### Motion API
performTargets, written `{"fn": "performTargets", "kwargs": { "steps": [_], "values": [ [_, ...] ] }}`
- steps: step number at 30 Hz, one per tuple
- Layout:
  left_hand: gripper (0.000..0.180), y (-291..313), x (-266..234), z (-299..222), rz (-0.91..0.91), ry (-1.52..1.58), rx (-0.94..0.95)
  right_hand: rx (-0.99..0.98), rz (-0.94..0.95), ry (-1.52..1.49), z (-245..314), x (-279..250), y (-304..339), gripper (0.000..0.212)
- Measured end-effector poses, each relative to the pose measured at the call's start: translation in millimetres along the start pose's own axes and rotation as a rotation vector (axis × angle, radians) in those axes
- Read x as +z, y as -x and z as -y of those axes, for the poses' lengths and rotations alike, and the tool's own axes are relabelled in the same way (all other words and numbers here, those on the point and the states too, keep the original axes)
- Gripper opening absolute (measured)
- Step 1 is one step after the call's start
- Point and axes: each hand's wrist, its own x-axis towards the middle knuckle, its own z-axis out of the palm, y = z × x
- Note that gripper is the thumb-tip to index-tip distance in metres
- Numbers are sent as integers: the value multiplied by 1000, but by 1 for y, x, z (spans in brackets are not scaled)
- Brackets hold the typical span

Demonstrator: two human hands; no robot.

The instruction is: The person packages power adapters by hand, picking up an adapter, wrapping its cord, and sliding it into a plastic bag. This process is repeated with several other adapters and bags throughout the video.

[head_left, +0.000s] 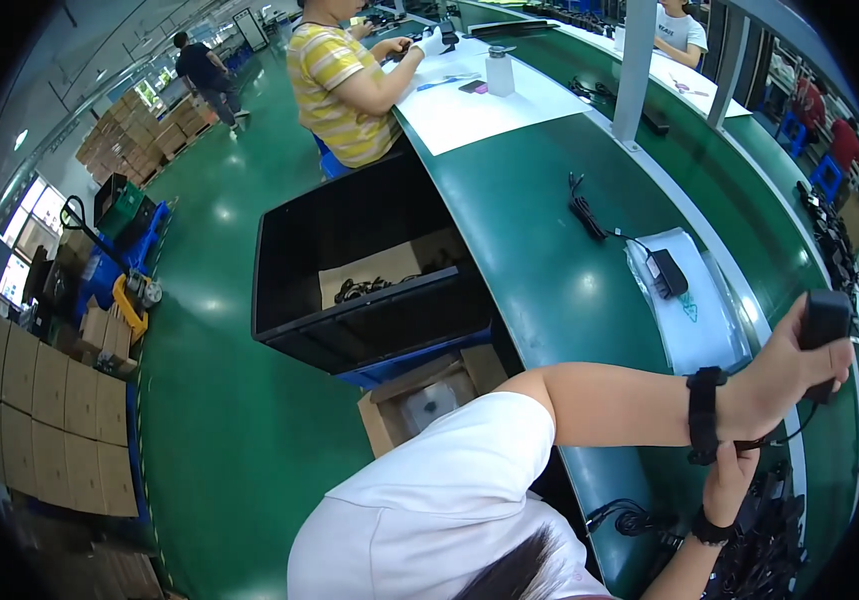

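Note:
My left hand (785, 372) is closed around a black power adapter (827, 318), held up over the right side of the bench. A thin black cable (798, 428) hangs from the adapter and curves back toward my right hand (728, 482). Just below my left wrist, the right hand's fingers are pinched on that cable; their tips are partly hidden. Both wrists wear black bands. Beyond my left forearm, a second black adapter (668, 273) with a bundled cord (587, 216) lies on clear plastic bags (695, 330).
Black adapters and cables (765, 535) are heaped beside my right forearm. A large black bin (370, 320) stands left of the green bench (520, 260), above an open carton (382, 425). A co-worker in a yellow striped shirt (335, 95) sits farther along, near a bottle (500, 72). Metal posts (634, 80) rise along the bench.

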Motion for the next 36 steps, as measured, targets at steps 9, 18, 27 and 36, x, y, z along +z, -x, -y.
{"fn": "performTargets", "kwargs": {
  "steps": [9, 18, 27, 36],
  "values": [
    [43, 17, -56, 6, 62, -608, -322, 99, -394, -159, 44, -23, -11, 32],
    [48, 25, -99, 12, -77, -506, -489, 66, -99, -316, 26, -10, -32, 50],
    [44, 36, -113, 26, -32, -749, -440, 244, -71, 201, 34, -13, -24, 43],
    [44, 48, -116, 37, -37, -834, -296, 21, 100, 315, 19, -10, -21, 74]
  ]
}}
